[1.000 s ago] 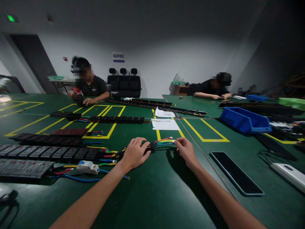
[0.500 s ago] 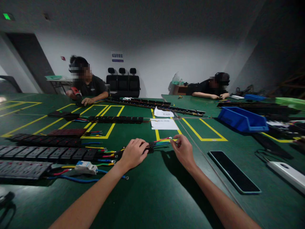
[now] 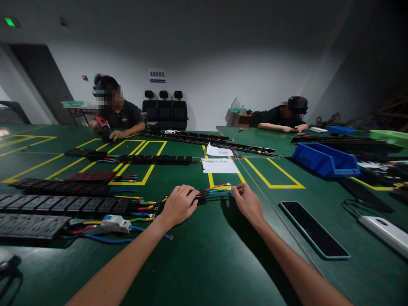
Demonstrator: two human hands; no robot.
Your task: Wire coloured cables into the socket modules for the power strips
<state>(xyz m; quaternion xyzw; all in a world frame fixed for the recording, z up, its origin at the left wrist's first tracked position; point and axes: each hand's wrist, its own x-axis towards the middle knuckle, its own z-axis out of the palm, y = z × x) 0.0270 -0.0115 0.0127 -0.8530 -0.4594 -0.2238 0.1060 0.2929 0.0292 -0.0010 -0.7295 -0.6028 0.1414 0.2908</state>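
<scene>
My left hand (image 3: 181, 202) is wrapped over a black cable, whose held part is mostly hidden under the fingers. Out of its right side comes a bundle of thin wires (image 3: 212, 192) in red, yellow-green and blue. The red wire ends in a bare metal ring terminal (image 3: 228, 184). At the tips of the other wires, my right hand (image 3: 247, 202) has thumb and forefinger closed on a wire end; the terminal there is hidden. Left of my left hand lie power strips (image 3: 92, 205) with coloured leads and ring terminals, and a white circuit breaker (image 3: 115, 224) on wires.
A phone (image 3: 314, 229) and a white power bank (image 3: 384, 233) lie to the right. Beyond them stands a blue bin (image 3: 325, 159). Paper sheets (image 3: 220, 166) and long strips (image 3: 204, 141) lie ahead. Two co-workers sit across the green table, one with a red drill (image 3: 102, 123).
My right hand has shifted slightly right and down along the wire ends, its fingers now lower than the red wire's terminal. My left hand stays in place.
</scene>
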